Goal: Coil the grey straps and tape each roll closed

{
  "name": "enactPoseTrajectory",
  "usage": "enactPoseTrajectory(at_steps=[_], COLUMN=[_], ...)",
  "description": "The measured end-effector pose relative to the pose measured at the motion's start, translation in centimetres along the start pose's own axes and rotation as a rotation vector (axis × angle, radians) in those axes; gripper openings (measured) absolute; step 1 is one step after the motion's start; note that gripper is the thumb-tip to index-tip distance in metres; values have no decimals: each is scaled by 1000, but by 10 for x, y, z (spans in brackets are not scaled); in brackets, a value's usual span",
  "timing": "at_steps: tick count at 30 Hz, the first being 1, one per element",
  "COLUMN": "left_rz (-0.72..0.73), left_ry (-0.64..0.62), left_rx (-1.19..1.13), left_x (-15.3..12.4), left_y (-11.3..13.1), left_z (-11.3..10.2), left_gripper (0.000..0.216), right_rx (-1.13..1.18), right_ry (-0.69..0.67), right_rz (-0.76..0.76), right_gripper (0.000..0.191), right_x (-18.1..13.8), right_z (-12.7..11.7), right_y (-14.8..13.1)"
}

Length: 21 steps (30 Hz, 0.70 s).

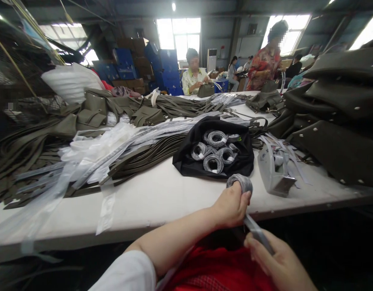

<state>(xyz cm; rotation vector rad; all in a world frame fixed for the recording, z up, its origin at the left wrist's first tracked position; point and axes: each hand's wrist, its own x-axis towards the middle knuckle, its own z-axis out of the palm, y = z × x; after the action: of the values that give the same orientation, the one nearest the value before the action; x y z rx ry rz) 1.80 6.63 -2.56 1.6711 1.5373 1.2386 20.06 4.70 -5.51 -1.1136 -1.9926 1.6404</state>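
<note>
My left hand (233,204) is closed around a coiled strap (241,182) wrapped in clear plastic, held over the table's front edge. From the coil a straight length of the plastic-covered strap (259,233) runs down to my right hand (269,252), whose fingers close on it. Just beyond the coil lies a black bag (189,161), its opening spread. Several rolled straps (213,163) in plastic, some with small white labels, rest inside it. A grey tape dispenser (272,171) stands to the right of the coil.
Dark olive straps (150,155) and clear plastic sleeves (98,145) cover the table's left side. Olive bag pieces (334,149) are piled high at right. Across the white table (156,194), two people (194,76) handle bags; others sit farther back near blue boxes (168,70).
</note>
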Motion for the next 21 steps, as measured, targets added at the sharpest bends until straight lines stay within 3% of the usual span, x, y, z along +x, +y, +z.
enactPoseTrajectory(at_steps=[2,5,7,12,15,17,21], left_rz=[127,264,293,216,49,-68,-323], left_ry=[-73,-218,-320,-573,-767,-829,-682], left_rx=[275,571,675,679,502,253,-550], left_x=[-10,-20,-21,-13,-8,-8,-12], left_y=[-4,-7,-11,-18,-12,-6,1], left_z=[-6,-13,-13,-16,-29,-37,-32], left_gripper=[26,44,55,62,60,56,60], right_rx=[18,-153,-323,-581,-617,-584,-309], right_ry=[43,-117,-208,-182,-168,-127,55], right_rz=[56,46,-31,-197,-226,-211,-167], right_gripper=[45,38,34,32,35,39,48], right_x=[0,4,8,11,12,13,15], right_z=[-27,-54,-57,-39,-40,-48,-52], right_y=[-6,-11,-8,21,29,24,11])
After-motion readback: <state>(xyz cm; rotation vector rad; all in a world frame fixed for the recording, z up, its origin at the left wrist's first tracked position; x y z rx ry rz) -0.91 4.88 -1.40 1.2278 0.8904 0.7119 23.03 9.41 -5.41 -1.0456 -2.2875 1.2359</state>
